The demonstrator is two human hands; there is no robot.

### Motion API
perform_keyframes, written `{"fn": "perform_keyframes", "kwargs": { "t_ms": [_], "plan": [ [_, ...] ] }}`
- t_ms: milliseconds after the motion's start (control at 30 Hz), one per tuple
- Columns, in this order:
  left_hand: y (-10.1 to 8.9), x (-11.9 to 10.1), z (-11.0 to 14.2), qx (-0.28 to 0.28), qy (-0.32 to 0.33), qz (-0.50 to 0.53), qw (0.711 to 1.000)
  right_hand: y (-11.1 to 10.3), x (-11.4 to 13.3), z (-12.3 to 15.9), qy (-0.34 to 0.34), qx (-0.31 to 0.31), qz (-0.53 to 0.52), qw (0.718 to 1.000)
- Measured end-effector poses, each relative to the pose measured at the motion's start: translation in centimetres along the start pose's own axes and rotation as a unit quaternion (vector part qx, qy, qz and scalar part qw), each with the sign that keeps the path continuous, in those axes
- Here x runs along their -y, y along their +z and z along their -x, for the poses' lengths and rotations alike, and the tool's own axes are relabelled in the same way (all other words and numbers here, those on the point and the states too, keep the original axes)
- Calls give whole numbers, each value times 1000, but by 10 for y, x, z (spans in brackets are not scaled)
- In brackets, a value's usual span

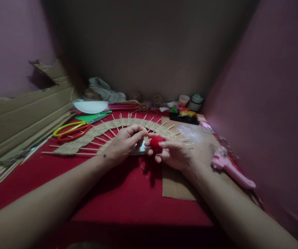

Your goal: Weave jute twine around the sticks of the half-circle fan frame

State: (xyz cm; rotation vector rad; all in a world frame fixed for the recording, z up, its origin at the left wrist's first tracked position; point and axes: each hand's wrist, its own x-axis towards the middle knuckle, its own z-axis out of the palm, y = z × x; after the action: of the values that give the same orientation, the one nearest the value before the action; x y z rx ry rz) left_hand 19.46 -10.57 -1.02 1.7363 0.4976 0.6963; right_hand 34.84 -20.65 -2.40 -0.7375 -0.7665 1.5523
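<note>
Between the fingers of my right hand (176,152) is a small red ball of yarn (156,144), held above the table. Close to its left side, my left hand (124,141) has thumb and forefinger pinched together; anything in that pinch is too fine to make out. Behind both hands lies a woven half-round piece (126,122) of pale twine on thin sticks, which fan outward like rays. My hands cover part of its inner side, where a small shiny mirror-like surface (141,147) shows.
Scissors (72,131) with yellow and red handles lie left, near a white plate (91,107). A pink glue gun (233,167) rests right on cardboard (177,185). Twine balls (157,101), a cup (183,100) and a jar (195,102) line the back. Cardboard sheets (24,117) lean left.
</note>
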Motion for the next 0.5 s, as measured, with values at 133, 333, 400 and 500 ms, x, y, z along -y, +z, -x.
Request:
{"fn": "perform_keyframes", "kwargs": {
  "t_ms": [133,333,400,500],
  "plan": [
    [-4,-5,-3,-36,5,42,998,-2,0,1,13,-36,-8,999],
    [-17,-9,-11,-50,7,175,983,-4,-1,-1,19,-50,-20,998],
    [-21,-12,-12,-50,-7,215,975,-4,0,0,23,-69,-26,997],
    [-30,-19,-13,-74,-22,281,956,-4,2,0,24,-85,-32,996]
  ]
}}
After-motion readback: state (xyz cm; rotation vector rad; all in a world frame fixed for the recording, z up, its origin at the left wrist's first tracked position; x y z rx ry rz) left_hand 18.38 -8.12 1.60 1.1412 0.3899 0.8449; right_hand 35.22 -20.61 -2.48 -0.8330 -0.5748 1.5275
